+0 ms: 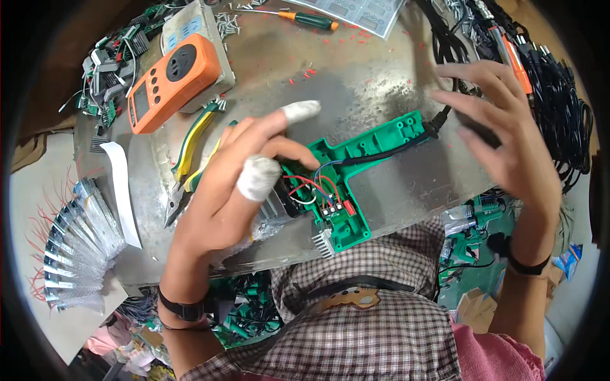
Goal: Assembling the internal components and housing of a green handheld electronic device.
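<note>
A green plastic tool housing half (381, 138), pistol-shaped, lies open-side up near the table's front edge. Inside sit a small circuit board (332, 211) with red, blue and white wires, and a finned metal heatsink (324, 243) at its lower end. Along the handle runs a black power cord (387, 152), leaving at the far right end. My left hand (222, 184), with white covers on the thumb and one finger, lies over the housing's left side; one bent finger reaches the wires, the others are apart. Right of the housing, my right hand (502, 127) hovers, slightly blurred, fingers spread and holding nothing.
Yellow-green pliers (194, 143) lie beside my left hand, with an orange meter (175, 82) behind. A screwdriver (309, 20), label sheets (362, 14) and loose screws (226, 26) lie farther back. Black cables (559, 101) crowd the right; film-wrapped parts with red wires (76, 247) fan out left.
</note>
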`<action>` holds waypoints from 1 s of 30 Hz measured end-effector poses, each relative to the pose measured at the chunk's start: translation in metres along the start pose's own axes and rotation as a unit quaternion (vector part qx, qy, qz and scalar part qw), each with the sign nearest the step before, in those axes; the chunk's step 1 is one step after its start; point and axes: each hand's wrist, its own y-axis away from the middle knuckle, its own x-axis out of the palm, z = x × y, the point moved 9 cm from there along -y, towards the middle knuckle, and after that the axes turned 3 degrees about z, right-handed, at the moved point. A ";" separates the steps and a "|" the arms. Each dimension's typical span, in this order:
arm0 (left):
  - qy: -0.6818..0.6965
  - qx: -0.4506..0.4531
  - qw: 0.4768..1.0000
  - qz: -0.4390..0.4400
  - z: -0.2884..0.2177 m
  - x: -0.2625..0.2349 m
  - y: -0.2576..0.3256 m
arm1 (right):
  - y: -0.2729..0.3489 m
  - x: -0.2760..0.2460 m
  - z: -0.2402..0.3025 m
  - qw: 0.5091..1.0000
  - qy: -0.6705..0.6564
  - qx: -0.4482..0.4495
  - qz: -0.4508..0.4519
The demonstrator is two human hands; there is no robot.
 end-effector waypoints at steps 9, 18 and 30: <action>-0.008 0.042 0.999 -0.026 0.004 -0.007 -0.002 | -0.042 0.039 0.058 0.981 -0.156 -0.109 -0.036; -0.014 0.038 0.999 -0.036 0.003 -0.004 -0.007 | -0.051 0.055 0.072 0.973 -0.200 -0.103 -0.058; -0.190 0.143 0.961 -0.141 -0.019 -0.017 0.011 | -0.042 0.069 0.085 0.963 -0.235 -0.132 0.021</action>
